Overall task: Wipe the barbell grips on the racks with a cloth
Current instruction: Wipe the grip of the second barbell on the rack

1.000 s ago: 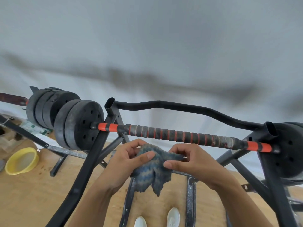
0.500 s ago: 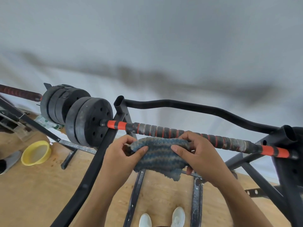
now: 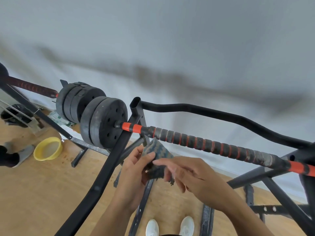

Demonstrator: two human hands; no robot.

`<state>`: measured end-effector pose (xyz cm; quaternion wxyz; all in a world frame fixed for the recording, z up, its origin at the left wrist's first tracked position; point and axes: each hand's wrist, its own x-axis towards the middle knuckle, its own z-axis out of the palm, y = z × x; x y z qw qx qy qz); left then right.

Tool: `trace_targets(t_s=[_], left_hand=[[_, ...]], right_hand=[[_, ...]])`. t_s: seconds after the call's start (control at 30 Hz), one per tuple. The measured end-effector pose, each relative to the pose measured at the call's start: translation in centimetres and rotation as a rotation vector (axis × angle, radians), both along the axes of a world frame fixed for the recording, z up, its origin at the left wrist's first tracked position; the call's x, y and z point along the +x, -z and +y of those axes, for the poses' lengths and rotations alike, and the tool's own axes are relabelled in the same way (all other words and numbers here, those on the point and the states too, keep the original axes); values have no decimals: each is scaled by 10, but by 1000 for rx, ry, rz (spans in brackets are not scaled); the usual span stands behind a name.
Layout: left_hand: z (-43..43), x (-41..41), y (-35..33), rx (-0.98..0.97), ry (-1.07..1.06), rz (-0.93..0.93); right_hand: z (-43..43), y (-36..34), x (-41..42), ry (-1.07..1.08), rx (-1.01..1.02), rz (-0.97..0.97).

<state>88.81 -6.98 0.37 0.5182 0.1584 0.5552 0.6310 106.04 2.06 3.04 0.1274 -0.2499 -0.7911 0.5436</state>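
Bunched cloth (image 3: 156,155) just below barbell grip (image 3: 204,144); left hand (image 3: 134,171) pinches it; right hand (image 3: 194,176) fingers straight, seemingly brushing cloth, blurred. Risk: loose pinch slips, cloth drops through rack (image 3: 105,169).

Two barbells (image 3: 204,143), the second (image 3: 30,86) at upper left. One cloth (image 3: 156,155). Two hands: left hand (image 3: 134,174), right hand (image 3: 196,178). One yellow bowl (image 3: 48,149). Two white shoes (image 3: 152,227).

A pale grey wall (image 3: 170,40) rises behind a light wooden floor (image 3: 34,193) holding a yellow basin (image 3: 42,157).
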Motion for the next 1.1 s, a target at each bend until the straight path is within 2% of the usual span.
trace_targets(t_s=[0.07,0.13,0.2,0.27,0.33,0.4,0.47,0.53,0.6,0.67,0.7,0.73,0.8,0.83,0.87,0.93,0.97,1.03,1.1], left_hand=[[0,-5,3,30,-52,-138],[0,-7,4,80,-64,-226],[0,-7,3,112,-58,-229],[2,-5,2,116,-72,-156],[3,-5,3,108,-133,-124],[2,-5,3,100,-156,-258],[-2,-6,6,105,-58,-400],[-4,-8,11,106,-37,-462],[1,-12,12,140,-103,-472],[9,-18,9,148,-196,-308],[13,-23,9,116,-256,-126],[19,-29,8,66,-308,144],[33,-50,12,-46,-364,829],[42,-62,19,-42,-320,1076],[52,-73,25,-54,-229,1222],[66,-87,45,-190,-36,1362],[68,-92,57,-238,-8,1453],[68,-96,78,-189,-3,1612],[71,-94,84,-132,-37,1545]], right_hand=[[5,-1,-2,225,-108,156],[9,4,-9,414,-95,166],[8,10,-22,411,-139,97],[5,17,-35,412,-206,67],[6,20,-45,494,-158,66],[8,22,-52,517,-148,87],[11,21,-60,456,-157,99],[15,21,-68,389,-127,85],[21,22,-76,364,-107,77],[27,23,-79,367,-52,68],[31,23,-79,377,-13,69],[35,23,-77,388,24,73],[43,20,-69,416,56,74],[48,18,-63,433,55,72],[52,17,-55,451,57,66],[60,15,-39,472,74,34],[64,14,-29,468,88,12],[69,13,-9,452,148,-48],[76,17,11,464,297,-140]])
